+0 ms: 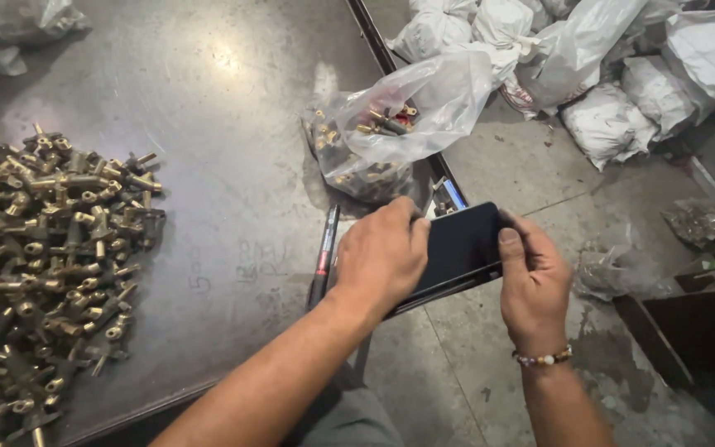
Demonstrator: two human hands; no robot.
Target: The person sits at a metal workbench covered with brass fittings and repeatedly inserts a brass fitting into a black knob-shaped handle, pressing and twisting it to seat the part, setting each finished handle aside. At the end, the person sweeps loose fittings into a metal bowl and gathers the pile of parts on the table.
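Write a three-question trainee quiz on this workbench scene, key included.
1. True or false: both hands hold the flat black object.
2. Which lies on the metal table just beside the left hand? A) a hammer B) a marker pen C) a pair of scissors
3. Fill in: the heap of small brass fittings lies on the table's ___ side as the camera sees it.

Key
1. True: the left hand grips one end, the right hand the other.
2. B
3. Left; a clear plastic bag with more fittings sits at the table's far edge.
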